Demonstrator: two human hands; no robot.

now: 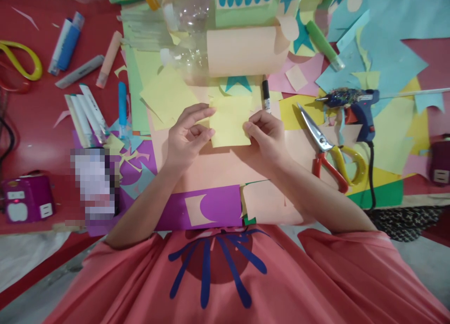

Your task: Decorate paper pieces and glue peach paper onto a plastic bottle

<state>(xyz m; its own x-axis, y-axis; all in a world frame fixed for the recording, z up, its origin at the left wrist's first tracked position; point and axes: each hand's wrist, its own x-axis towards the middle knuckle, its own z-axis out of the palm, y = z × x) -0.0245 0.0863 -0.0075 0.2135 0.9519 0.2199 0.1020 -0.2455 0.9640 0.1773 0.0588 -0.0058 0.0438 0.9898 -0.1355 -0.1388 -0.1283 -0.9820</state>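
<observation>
A small, nearly square yellow paper (231,122) is held up between both hands over a peach sheet (207,167). My left hand (191,134) grips its left edge, with fingertips at the upper and lower left. At its lower right edge, my right hand (265,134) pinches the paper between thumb and curled fingers. Just above my right hand lies a black marker (266,95). Beyond the yellow paper is a teal star shape (238,84), partly covered. A peach paper-wrapped cylinder (246,52) lies further back.
Red-and-yellow-handled scissors (325,148) lie open at the right, beside a blue glue gun (363,110) with a cord. Several markers (86,115) and a phone (94,185) are at the left. Clear plastic bottles (188,14) lie at the back. Purple paper (218,204) lines the front edge.
</observation>
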